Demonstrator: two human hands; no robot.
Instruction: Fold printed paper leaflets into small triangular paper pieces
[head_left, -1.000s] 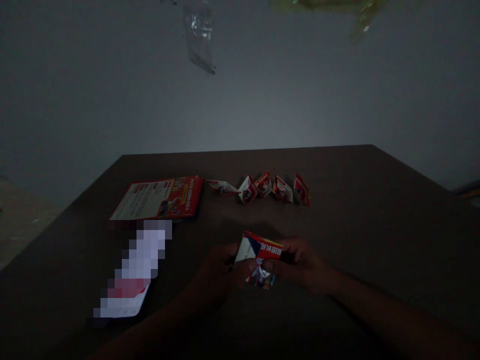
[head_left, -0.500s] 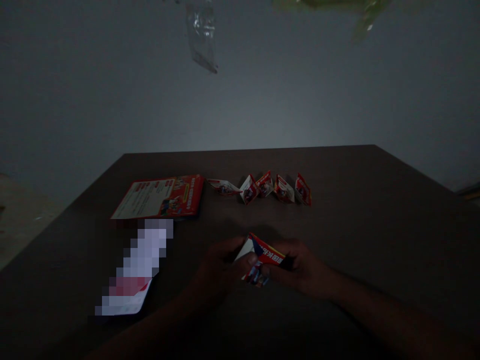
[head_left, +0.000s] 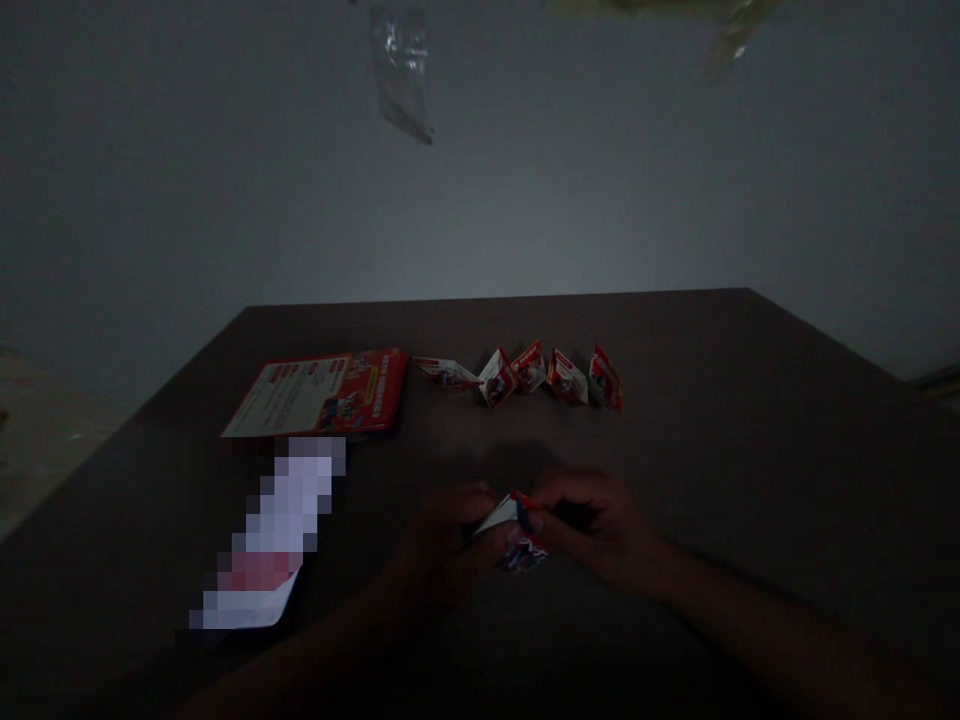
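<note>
Left hand (head_left: 442,543): pinching one side of a folded leaflet (head_left: 524,553).
Right hand (head_left: 622,532): pinching its other side, above the worktop (head_left: 697,400).
Paper pieces (head_left: 498,379): five folded, in a row beyond, right of a stack (head_left: 300,395).

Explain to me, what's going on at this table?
At the dark table, a person's left hand and right hand both hold a folded printed paper. Beyond the hands is a row of small folded papers. To the row's left lies red-and-white printed matter, with a bright, blurred object nearer.
</note>
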